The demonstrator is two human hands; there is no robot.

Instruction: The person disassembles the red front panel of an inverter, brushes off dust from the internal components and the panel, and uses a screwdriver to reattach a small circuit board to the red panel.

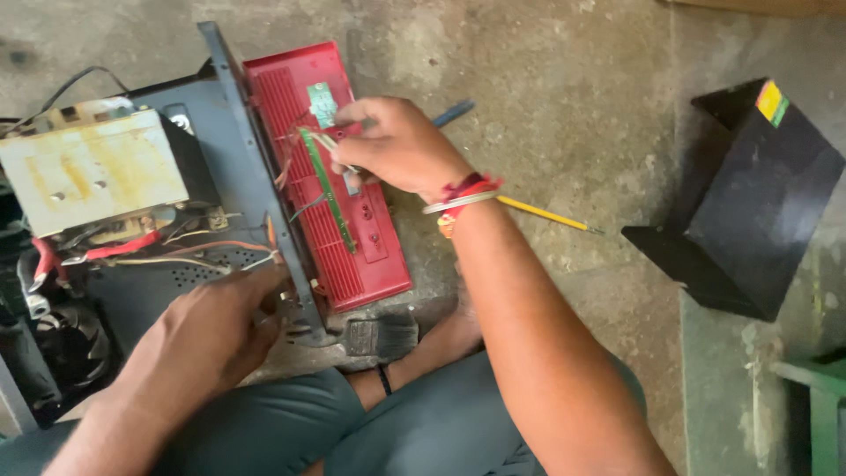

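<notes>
- Transformer block: pale, rust-stained, seated in the open grey metal chassis left of the red panel; red, white and black wires run from beneath it toward the panel.
- Left hand: rests at the chassis edge just left of the red panel's lower end, fingers curled onto the metal frame and the wire ends there; whether it pinches anything cannot be told.
- Red panel: a ribbed plastic front plate, lying face-down on the concrete floor and leaning against the chassis.
- Green circuit strip: narrow board lying lengthwise on the red panel, thin wires attached.
- Brush: dark bristles, just below the red panel's lower edge.
- Right hand: over the red panel's upper half, fingers closed around a slim tool whose blue handle sticks out behind the hand; its tip meets the green strip's upper end.
- Yellow pencil: on the floor right of the red panel.
- Black box: well right of the red panel.
</notes>
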